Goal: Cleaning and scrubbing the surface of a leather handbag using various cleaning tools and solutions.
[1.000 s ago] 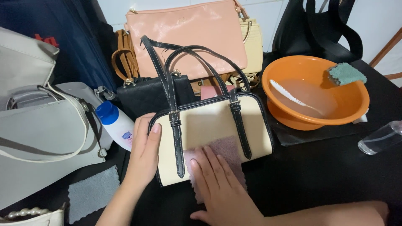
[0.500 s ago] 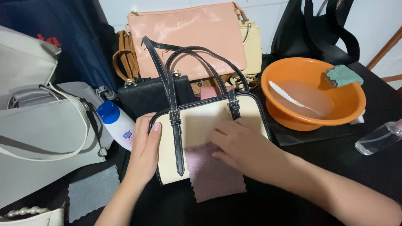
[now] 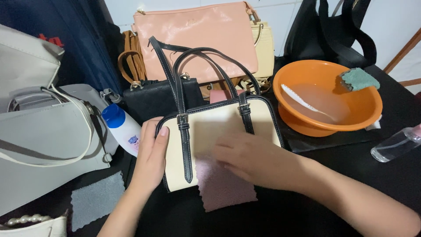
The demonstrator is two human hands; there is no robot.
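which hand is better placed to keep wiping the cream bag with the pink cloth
Right. The right hand lies flat on the pink cloth on the cream bag; the left hand only steadies its edge.
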